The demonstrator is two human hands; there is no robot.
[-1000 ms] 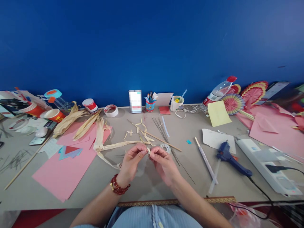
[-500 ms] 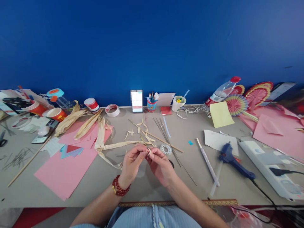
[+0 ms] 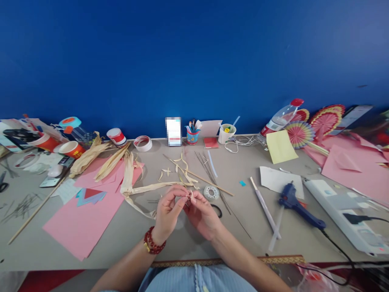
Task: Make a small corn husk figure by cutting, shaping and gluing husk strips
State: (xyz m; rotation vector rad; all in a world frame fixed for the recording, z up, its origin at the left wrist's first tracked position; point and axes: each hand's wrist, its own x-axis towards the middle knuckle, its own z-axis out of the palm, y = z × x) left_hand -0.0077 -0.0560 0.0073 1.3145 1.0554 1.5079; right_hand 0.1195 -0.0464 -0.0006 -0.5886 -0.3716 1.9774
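My left hand [image 3: 168, 209], with a red bead bracelet at its wrist, and my right hand [image 3: 203, 215] meet over the table's near middle. Their fingertips pinch a small pale piece [image 3: 191, 195], probably a strip of dried husk, partly hidden by the fingers. Behind my left hand a long husk strip [image 3: 152, 187] lies on the table, joined to a larger husk [image 3: 128, 176]. A roll of clear tape [image 3: 211, 192] lies just beyond my right hand, and a black ring [image 3: 216, 210] shows beside it.
Pink paper sheets [image 3: 83, 227] and husks lie to the left. A thin wooden stick [image 3: 209, 181] and wires cross the middle. On the right are a blue glue gun [image 3: 300, 207], a white power strip [image 3: 343, 219] and a bottle [image 3: 281, 117]. A lit phone [image 3: 174, 132] stands at the back.
My right hand has shifted slightly left, and more of the black ring shows beside it. The fingertips still meet around the small pale piece.
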